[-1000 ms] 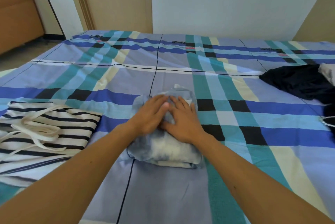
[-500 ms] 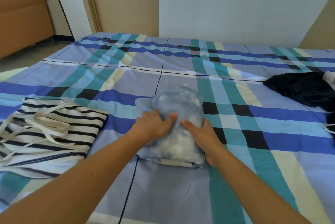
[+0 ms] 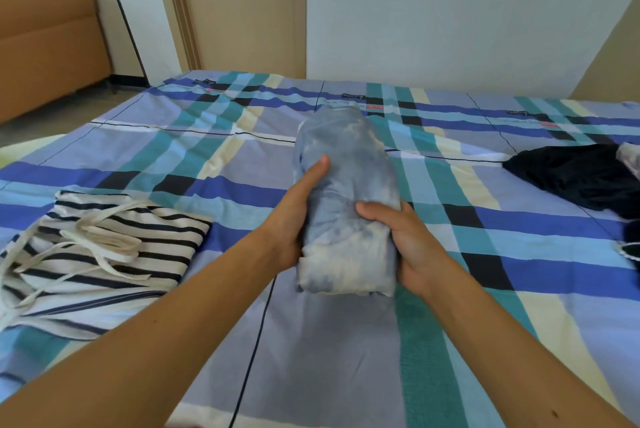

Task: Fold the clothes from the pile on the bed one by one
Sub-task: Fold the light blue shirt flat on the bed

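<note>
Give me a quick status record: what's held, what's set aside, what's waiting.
held: folded blue tie-dye garment, between both hands
left hand: holds its left side, thumb on top
right hand: holds its right side, thumb on top
set aside: striped garment, at left
waiting: dark garment, far right
surface: plaid bedsheet
</note>
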`<state>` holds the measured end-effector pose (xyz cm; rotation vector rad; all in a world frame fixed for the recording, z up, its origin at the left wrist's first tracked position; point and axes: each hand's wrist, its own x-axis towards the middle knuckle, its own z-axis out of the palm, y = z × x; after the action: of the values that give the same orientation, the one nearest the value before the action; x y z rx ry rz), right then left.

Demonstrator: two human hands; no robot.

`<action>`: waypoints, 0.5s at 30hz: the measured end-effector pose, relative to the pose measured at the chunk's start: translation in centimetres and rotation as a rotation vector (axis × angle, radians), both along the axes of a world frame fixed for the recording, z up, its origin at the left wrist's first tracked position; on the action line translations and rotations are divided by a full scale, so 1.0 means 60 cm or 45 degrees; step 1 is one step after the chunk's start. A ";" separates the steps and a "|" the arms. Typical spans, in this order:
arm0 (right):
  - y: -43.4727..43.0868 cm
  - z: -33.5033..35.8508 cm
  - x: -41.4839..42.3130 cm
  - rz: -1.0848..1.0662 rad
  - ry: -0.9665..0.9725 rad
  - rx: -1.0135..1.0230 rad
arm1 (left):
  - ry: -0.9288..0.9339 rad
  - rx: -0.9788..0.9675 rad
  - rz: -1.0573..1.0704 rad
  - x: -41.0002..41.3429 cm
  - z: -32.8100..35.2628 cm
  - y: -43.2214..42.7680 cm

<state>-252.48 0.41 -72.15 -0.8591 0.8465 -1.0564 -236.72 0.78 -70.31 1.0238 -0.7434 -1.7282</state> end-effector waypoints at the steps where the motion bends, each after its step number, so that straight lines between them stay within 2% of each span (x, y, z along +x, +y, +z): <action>1: 0.001 0.008 -0.005 0.043 0.021 0.009 | 0.053 -0.028 0.023 0.001 0.007 0.002; 3: 0.006 0.024 -0.010 0.097 0.139 -0.028 | 0.102 -0.065 0.026 0.002 0.012 0.005; 7: 0.014 0.050 -0.014 0.208 0.591 -0.302 | 0.084 -0.045 -0.030 -0.005 0.016 0.016; 9: 0.021 0.054 -0.017 0.187 0.711 -0.366 | 0.104 -0.054 0.029 -0.010 0.020 0.019; 10: 0.026 0.050 -0.024 0.170 0.698 -0.362 | 0.128 -0.074 0.069 -0.013 0.021 0.019; 15: 0.060 -0.004 -0.058 0.325 0.151 -0.093 | 0.278 -0.199 0.180 -0.026 0.024 0.024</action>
<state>-255.99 4.01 -72.39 -1.0696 0.7761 -0.8226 -238.27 2.24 -68.85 0.7488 -0.6393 -1.6021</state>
